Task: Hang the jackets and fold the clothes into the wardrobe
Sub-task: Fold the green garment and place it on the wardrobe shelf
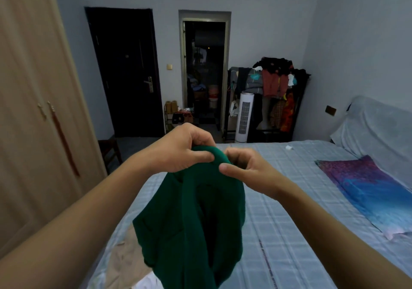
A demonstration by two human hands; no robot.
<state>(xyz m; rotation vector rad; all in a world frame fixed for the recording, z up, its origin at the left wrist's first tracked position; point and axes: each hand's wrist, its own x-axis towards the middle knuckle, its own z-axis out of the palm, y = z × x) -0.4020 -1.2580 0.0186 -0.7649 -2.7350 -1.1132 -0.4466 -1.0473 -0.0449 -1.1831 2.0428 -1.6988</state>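
Two bare hands hold one dark green garment [196,221] in the air over the near part of the bed [289,221]. The garment hangs with its long axis almost vertical: the lower end points down and leaves the picture at the bottom edge, and the upper end is a rounded fold that points up and away from the person. This fold lies between the two hands. The left hand [180,150] grips it from the left, with the thumb on the near face and the other fingers [200,138] curled over the top. The right hand [243,166] pinches the same fold from the right, with the thumb on the front and the curled fingers behind the cloth. The hands are just beside each other, with only the fold between them.

Under the garment, on the left near corner of the bed, lies a beige cloth [124,259]. The bed has a pale blue checked sheet. On its right side lies a purple and blue pillow [367,190], and further away a small white thing [289,147].

On the left stands the wardrobe [33,88] with its doors closed. Beyond the bed I see a dark door [127,72], an open doorway [204,72], a white tower fan [244,117] and a rack full of clothes [276,92].
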